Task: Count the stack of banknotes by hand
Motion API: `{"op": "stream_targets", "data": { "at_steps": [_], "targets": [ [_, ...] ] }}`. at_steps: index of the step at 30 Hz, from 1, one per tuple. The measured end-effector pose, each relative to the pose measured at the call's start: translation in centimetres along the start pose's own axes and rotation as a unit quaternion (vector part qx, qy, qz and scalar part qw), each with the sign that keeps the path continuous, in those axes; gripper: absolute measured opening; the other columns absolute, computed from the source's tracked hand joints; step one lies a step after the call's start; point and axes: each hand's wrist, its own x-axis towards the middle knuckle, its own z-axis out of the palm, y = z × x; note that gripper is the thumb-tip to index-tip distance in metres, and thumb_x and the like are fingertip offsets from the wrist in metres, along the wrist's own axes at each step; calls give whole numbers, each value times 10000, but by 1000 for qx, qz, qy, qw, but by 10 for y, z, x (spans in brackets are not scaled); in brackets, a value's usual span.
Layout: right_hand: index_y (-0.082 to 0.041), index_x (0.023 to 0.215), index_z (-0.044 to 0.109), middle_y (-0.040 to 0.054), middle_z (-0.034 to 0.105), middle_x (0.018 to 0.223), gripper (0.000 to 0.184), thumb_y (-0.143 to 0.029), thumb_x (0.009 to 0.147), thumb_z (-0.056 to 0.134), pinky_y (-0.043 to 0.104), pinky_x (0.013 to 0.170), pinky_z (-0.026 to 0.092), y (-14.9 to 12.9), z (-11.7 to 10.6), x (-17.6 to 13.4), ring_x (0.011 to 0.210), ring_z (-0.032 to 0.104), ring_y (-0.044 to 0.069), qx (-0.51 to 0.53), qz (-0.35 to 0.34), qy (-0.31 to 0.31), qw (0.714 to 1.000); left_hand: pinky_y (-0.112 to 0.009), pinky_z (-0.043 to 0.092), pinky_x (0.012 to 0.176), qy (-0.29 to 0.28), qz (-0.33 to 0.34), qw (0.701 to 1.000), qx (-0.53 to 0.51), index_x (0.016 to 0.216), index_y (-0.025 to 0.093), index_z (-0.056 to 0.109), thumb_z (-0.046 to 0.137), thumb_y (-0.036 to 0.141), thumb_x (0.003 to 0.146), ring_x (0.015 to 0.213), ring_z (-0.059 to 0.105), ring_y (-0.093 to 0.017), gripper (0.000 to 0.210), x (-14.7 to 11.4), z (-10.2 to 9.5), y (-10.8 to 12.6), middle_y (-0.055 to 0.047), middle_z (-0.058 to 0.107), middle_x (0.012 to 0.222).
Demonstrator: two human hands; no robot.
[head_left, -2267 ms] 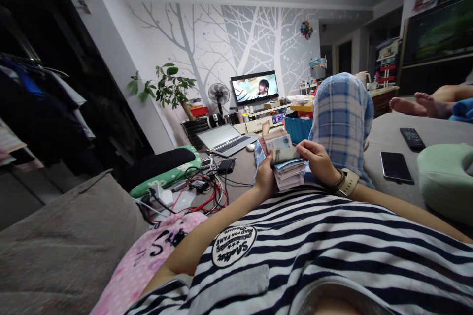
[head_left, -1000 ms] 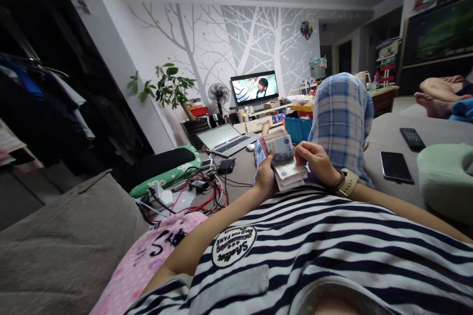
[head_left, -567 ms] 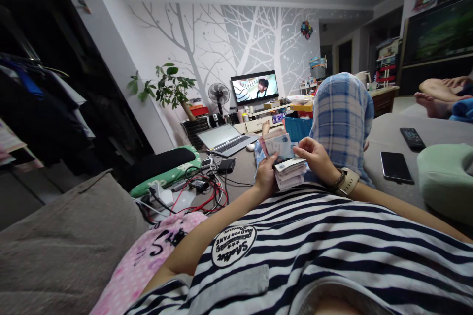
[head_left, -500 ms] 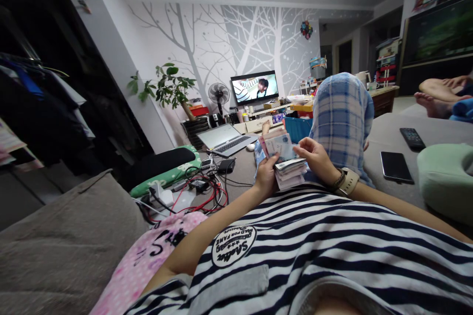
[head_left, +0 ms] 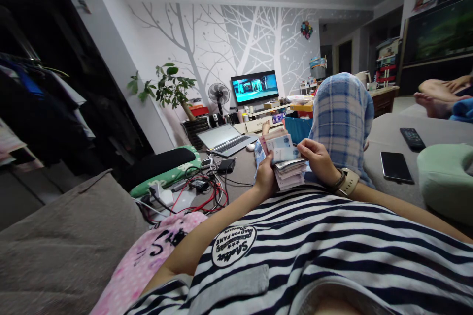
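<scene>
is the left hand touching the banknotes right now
Touching. The head view shows it: the left hand grips the banknotes at their left side, with its thumb lying over the face of the notes.

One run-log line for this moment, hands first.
left hand: holding notes | right hand: at notes' edge | phone: lying near remote | laptop: open

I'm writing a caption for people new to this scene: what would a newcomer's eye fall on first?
Probably the banknotes, spread in the left hand with the right hand at their edge, just beyond the striped shirt. Next might come the raised plaid knee beyond the right hand, then the lit television before the tree-patterned wall.
</scene>
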Motion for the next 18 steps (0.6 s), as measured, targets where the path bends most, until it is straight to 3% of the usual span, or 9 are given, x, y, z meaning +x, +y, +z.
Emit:
{"op": "stream_targets", "data": {
  "at_steps": [8, 18],
  "targets": [
    [-209, 659, 556, -41, 434, 578, 480, -647, 799, 694, 284, 543, 294, 0, 0, -2, 556, 353, 120, 2, -3, -8, 1000, -407, 543, 990, 15, 12, 1000, 22, 917, 163, 742, 671, 248, 818, 1163, 681, -313, 149, -4, 2, 1, -75, 795, 919],
    [-218, 654, 559, -34, 443, 572, 491, -672, 791, 686, 284, 533, 315, -2, 1, -3, 551, 367, 127, -4, -3, -7, 1000, -416, 541, 991, -14, -4, 1000, -3, 1002, 170, 743, 737, 319, 791, 1129, 702, -313, 258, 1, -3, -3, -78, 796, 952]
  ]
}}
